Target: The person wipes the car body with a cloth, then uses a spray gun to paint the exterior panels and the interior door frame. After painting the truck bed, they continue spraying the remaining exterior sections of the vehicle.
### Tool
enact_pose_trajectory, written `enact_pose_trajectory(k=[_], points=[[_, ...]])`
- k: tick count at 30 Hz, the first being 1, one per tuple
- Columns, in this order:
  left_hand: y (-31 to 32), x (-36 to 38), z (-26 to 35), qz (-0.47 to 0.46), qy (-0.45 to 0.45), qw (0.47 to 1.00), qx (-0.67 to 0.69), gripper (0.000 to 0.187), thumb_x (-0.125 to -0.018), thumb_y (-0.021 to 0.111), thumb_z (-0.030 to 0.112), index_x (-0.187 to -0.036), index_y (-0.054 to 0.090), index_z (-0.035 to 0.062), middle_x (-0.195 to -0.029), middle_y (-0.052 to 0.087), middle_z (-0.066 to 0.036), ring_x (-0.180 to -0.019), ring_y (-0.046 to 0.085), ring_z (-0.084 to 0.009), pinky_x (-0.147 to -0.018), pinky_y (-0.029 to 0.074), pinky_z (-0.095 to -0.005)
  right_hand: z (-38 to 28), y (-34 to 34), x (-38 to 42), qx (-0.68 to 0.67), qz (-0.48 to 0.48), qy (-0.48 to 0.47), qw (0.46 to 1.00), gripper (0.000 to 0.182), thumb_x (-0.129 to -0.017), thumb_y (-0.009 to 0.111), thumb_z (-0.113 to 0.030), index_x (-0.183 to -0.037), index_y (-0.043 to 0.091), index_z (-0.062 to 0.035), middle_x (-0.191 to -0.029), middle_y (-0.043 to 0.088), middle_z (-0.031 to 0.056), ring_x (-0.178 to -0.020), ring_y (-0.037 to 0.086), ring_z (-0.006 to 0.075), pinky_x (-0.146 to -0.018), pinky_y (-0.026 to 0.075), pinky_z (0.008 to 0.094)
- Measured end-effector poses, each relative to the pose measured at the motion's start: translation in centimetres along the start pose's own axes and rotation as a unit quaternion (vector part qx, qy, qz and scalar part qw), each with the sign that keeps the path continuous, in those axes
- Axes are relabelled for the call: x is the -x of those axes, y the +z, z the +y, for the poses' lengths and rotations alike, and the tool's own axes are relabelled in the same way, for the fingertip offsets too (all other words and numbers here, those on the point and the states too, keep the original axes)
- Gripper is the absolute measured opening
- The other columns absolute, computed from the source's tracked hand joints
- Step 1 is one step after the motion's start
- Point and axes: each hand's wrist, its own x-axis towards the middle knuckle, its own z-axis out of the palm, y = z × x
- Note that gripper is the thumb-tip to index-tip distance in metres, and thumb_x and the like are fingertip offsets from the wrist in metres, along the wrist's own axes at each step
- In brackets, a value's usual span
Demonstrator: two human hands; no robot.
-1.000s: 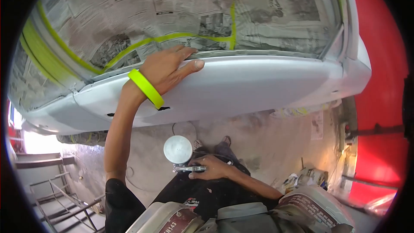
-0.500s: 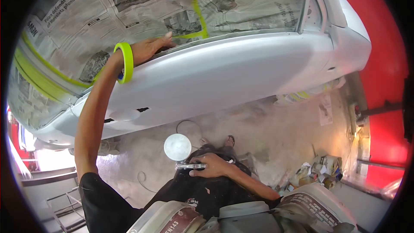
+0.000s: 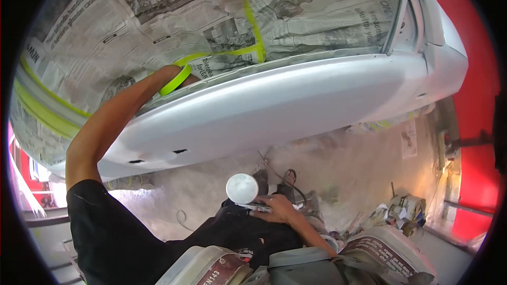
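Your right hand (image 3: 277,210), at the lower centre of the frame, is curled closed around the spray gun (image 3: 254,207), just above your dark trousers. The gun's round white cup (image 3: 242,188) sits on the left side of that hand, its flat top facing up toward you. A thin hose (image 3: 282,177) curves past your right hand, over the floor (image 3: 195,184).

Your left arm reaches across to the left of centre, a bright yellow-green tape roll (image 3: 177,81) hanging round its wrist. Your left hand (image 3: 192,79) is mostly hidden behind the roll, at the top edge of the pale car door (image 3: 264,103); you cannot tell how far open it is or whether it grips anything.

Above the door, newspaper (image 3: 174,5) covers the window across the top of the frame, with yellow-green tape strips (image 3: 249,15) along its seams. Two dark openings (image 3: 180,151) show in the door's lower left part. At the lower right, crumpled papers (image 3: 406,210) lie in a heap.
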Motion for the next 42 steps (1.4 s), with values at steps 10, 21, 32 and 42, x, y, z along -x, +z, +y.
enact_pose_trajectory(k=[10,21,32,42], points=[[3.8,-4.5,7.2,-0.074,0.350,0.920,-0.162,0.045,-0.102,0.058,0.041,-0.128,0.066,0.0055,-0.117,0.070,-0.007,-0.104,0.060,-0.0158,-0.095,0.047,-0.0355,-0.3,0.3,-2.1,-0.042,0.088,0.101,0.990,0.053,-0.086,0.077,-0.047,-0.122,0.072,-0.0087,-0.098,0.075,0.0201,-0.090,0.074,0.0377,-0.082,0.058,0.0430],[3.1,-2.2,14.8,-0.204,0.417,0.869,0.172,0.027,-0.104,0.058,0.027,-0.115,0.062,0.0021,-0.084,0.062,-0.004,-0.073,0.059,-0.0134,-0.067,0.052,-0.0298,-1.0,1.4,-2.7,-0.056,0.152,0.137,0.977,0.056,-0.084,0.080,-0.045,-0.119,0.073,-0.0016,-0.094,0.074,0.0242,-0.089,0.074,0.0388,-0.083,0.058,0.0414],[0.4,5.8,22.5,0.016,0.486,0.828,0.278,0.024,-0.108,0.052,0.028,-0.096,0.061,0.0088,-0.068,0.046,0.005,-0.050,0.038,-0.0038,-0.047,0.036,-0.0216,-1.7,2.3,-3.1,-0.050,0.172,0.156,0.971,0.058,-0.083,0.080,-0.047,-0.120,0.073,-0.0025,-0.101,0.075,0.0225,-0.094,0.074,0.0387,-0.085,0.058,0.0409],[4.2,7.9,24.0,0.068,0.530,0.795,0.286,0.027,-0.103,0.058,0.024,-0.087,0.067,0.0038,-0.071,0.060,0.000,-0.059,0.056,-0.0091,-0.057,0.052,-0.0270,-1.8,3.8,-2.4,-0.046,0.197,0.157,0.967,0.052,-0.085,0.077,-0.050,-0.117,0.074,-0.0092,-0.098,0.075,0.0202,-0.094,0.073,0.0385,-0.083,0.057,0.0439]])
